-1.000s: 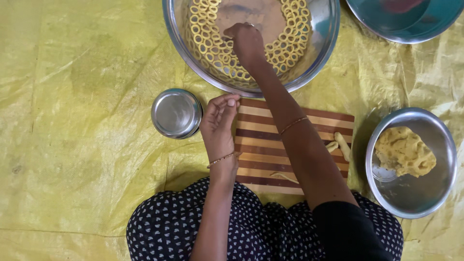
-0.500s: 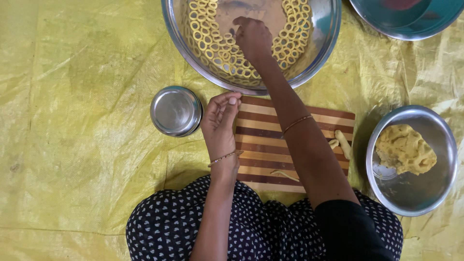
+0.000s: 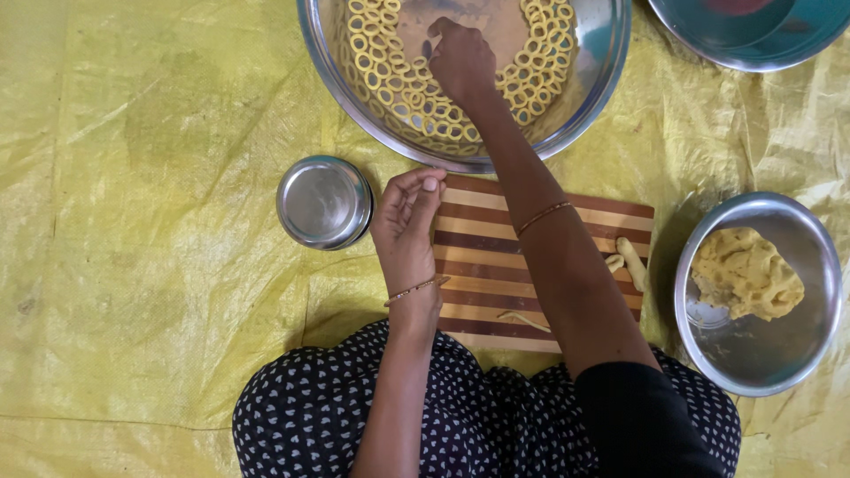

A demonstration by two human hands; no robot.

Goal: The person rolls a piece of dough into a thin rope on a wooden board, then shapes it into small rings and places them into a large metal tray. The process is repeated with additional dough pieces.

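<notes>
The right hand (image 3: pixel 460 60) reaches forward into a large steel tray (image 3: pixel 611 62), its fingers curled down and bunched together over the bare middle of the tray; whether they pinch anything cannot be told from above. Around that hand, on both sides and nearer the person, lie rows of small dough rings (image 3: pixel 390 75), pale yellow, packed close and touching one another.

The left hand (image 3: pixel 405 226) rests behind the right one, nearer the body, at the left edge of a striped wooden board (image 3: pixel 496 265). Its fingers are loosely bent and half open, the fingertips close together just short of the tray's near rim, and nothing shows between them. A thin bangle circles each wrist.

Just left of the left hand stands a small round steel bowl (image 3: pixel 324 203), apart from the board. Under the right forearm, on the board's right part, lie a few short rolled dough pieces (image 3: pixel 630 259) and a thin strand. Well to the right of both hands sits a steel bowl (image 3: pixel 788 354) holding a lump of yellow dough (image 3: pixel 745 273). Beyond it, at the far right corner, is a teal basin (image 3: pixel 753 31). Everything rests on a crumpled yellow sheet (image 3: pixel 142 221) spread on the floor.
</notes>
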